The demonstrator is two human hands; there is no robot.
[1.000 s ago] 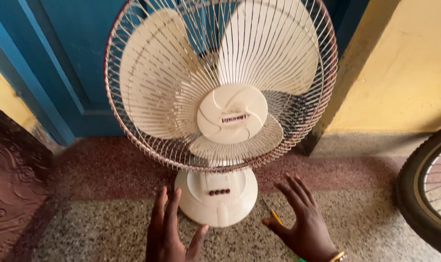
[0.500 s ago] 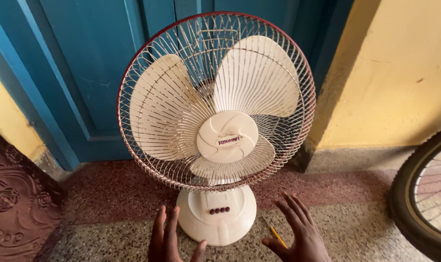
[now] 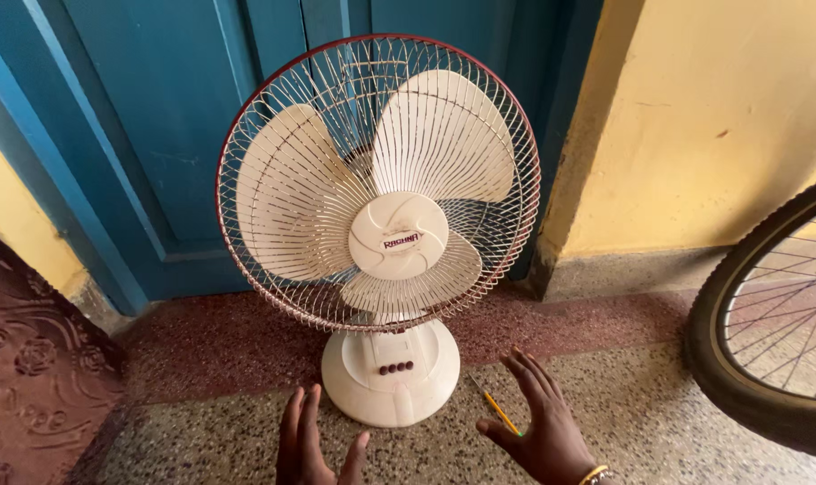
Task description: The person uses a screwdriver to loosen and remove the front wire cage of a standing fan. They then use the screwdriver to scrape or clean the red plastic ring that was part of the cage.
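A cream table fan [image 3: 378,233] with a round wire guard rimmed in red stands on the speckled floor in front of a blue door. Its round base [image 3: 390,373] carries a row of dark buttons. My left hand [image 3: 314,445] hovers low at the front left of the base, fingers apart, holding nothing. My right hand [image 3: 543,427] is spread open to the right of the base, palm toward the fan, with a gold bangle at the wrist. A thin yellow pencil-like stick [image 3: 496,409] lies on the floor just beside my right hand's thumb.
A bicycle wheel [image 3: 767,332] stands at the right edge. A dark carved panel [image 3: 31,368] fills the lower left. The blue door [image 3: 175,135] and a yellow wall [image 3: 722,117] rise behind the fan.
The view has pulled back and tilted up, so the fan sits lower and further right in the frame. Both hands stay open near the base, slightly lower.
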